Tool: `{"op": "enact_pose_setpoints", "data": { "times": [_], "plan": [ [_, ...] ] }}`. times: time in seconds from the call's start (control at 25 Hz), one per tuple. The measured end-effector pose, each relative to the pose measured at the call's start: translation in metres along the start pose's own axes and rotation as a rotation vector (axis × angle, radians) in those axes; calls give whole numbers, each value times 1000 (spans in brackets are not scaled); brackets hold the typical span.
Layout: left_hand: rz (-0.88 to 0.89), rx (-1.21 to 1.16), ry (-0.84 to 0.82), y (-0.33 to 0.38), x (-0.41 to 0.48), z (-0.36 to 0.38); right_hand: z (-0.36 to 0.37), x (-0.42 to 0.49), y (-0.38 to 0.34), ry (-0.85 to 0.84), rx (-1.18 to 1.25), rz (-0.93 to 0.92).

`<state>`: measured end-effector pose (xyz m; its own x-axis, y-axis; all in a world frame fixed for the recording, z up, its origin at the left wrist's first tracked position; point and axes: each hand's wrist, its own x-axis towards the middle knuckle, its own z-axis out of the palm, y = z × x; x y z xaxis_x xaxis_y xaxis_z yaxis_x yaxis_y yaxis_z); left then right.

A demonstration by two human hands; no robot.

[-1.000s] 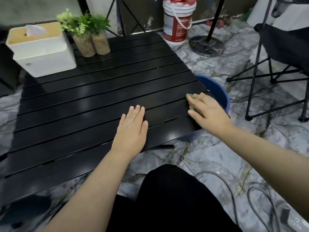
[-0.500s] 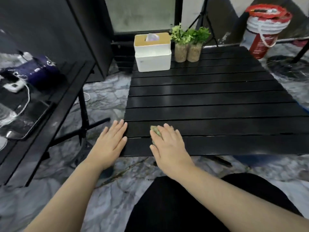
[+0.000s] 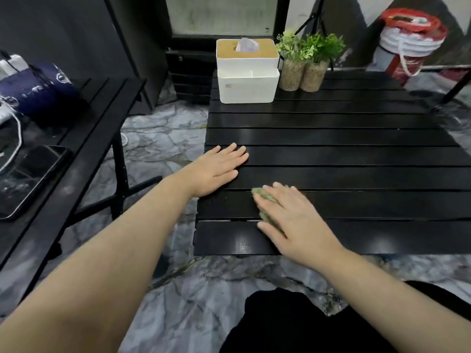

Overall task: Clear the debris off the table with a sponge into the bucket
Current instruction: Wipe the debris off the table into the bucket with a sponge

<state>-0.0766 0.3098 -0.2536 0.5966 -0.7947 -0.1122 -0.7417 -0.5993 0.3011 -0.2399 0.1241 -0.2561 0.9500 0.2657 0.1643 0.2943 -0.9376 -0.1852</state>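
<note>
A black slatted table (image 3: 344,154) fills the middle and right of the view. My right hand (image 3: 293,220) presses flat on a green sponge (image 3: 263,197) near the table's front left corner; only the sponge's left edge shows from under my fingers. My left hand (image 3: 216,171) lies flat and spread on the table's left edge, holding nothing. I see no debris on the slats. The blue bucket is out of view.
A white tissue box (image 3: 247,70) and two small potted plants (image 3: 309,59) stand at the table's far edge. A white and red pail (image 3: 410,47) sits on the floor at the back right. A black bench (image 3: 63,154) with a phone and bags stands left.
My right hand has carried the sponge from the table's right edge by the blue bucket to the front left corner. My left hand moved to the left edge. The view swung left.
</note>
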Motion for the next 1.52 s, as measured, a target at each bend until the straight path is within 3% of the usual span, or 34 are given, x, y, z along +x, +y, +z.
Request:
{"op": "enact_pose_setpoints", "data": {
  "times": [0.16, 0.24, 0.32, 0.48, 0.68, 0.8, 0.88, 0.96, 1.04, 1.12, 1.24, 1.32, 1.4, 1.52],
  "plan": [
    [44, -21, 44, -4, -1, 5, 15, 39, -52, -90, 148, -498],
    [35, -22, 50, -7, -1, 6, 17, 32, -61, -141, 227, -633],
    [38, -30, 55, -8, -2, 7, 6, 18, -36, -188, 295, -649],
    [53, -38, 72, -9, 1, 8, -22, -16, 31, -210, 201, -528],
    [17, -54, 89, -3, 1, 8, 22, 14, -60, -43, 142, -500],
    [-12, -49, 66, -1, 1, 7, 11, -2, -37, -48, 46, -421],
    [-14, -44, 51, -1, 1, 6, -6, -18, 28, -29, -14, -213],
    [-11, -40, 42, -2, 1, 6, -25, -11, 91, 2, 8, 196],
    [-21, -78, 38, 0, 2, 4, -29, 13, 102, 13, 58, 434],
    [-79, -174, 100, -3, 8, -2, -18, 26, 65, 48, -14, 247],
    [-169, -176, 203, -18, 43, -20, 4, 19, -5, -18, 40, -345],
    [-215, -128, 198, -27, 70, -27, 6, 37, 6, -52, 48, -440],
    [-274, -86, 173, -33, 84, -24, 7, 74, 54, 69, -25, -266],
    [-301, -42, 175, -36, 87, -14, -10, 125, 121, 76, -52, 260]
  ]
}}
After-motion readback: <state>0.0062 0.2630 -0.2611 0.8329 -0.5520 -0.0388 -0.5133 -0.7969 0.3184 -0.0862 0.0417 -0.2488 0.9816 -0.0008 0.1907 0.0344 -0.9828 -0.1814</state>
